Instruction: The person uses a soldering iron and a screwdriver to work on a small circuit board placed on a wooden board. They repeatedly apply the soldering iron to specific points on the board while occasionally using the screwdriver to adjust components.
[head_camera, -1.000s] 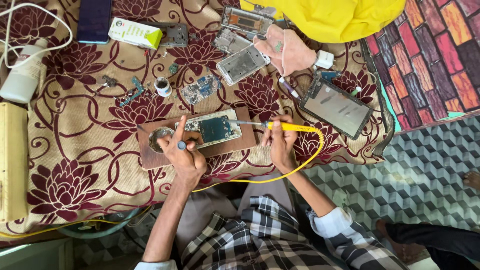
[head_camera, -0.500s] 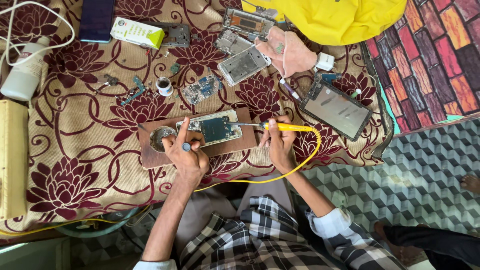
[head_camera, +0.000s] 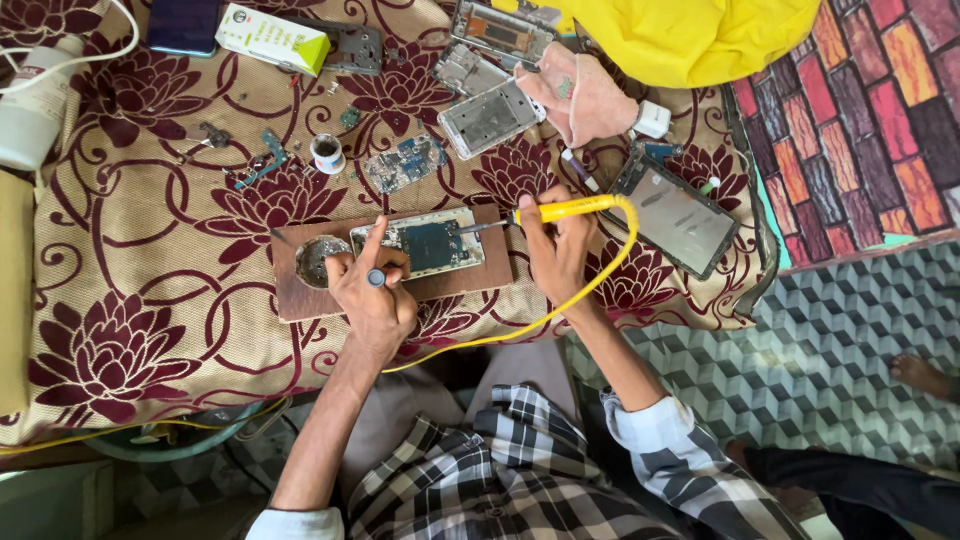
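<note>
Your left hand (head_camera: 372, 292) rests on the wooden board (head_camera: 300, 295), index finger stretched forward onto the near edge of the opened phone (head_camera: 432, 243), while thumb and middle finger pinch a small dark round object (head_camera: 376, 277) that is too small to identify. Just left of that hand, on the same board, sits a shallow round metal tin (head_camera: 316, 258). Your right hand (head_camera: 556, 250) is curled around the yellow soldering iron (head_camera: 565, 209), fingers closed on its handle, with the metal tip reaching left to the right end of the phone; whether it touches is unclear. From the handle, the yellow cord (head_camera: 600, 285) loops around that hand and trails back toward your lap.

Beyond your left hand lie a loose circuit board (head_camera: 404, 163) and a small white pot (head_camera: 327, 153), and further out a white and green box (head_camera: 274, 38). Right of your right hand lies a tablet-like screen (head_camera: 675, 215). Farther ahead, another person's hand (head_camera: 585, 98), fingers bent, rests against a bare phone frame (head_camera: 490, 117), with more phone frames (head_camera: 500, 32) beyond. Everything lies on a maroon flower-patterned cloth (head_camera: 120, 330).
</note>
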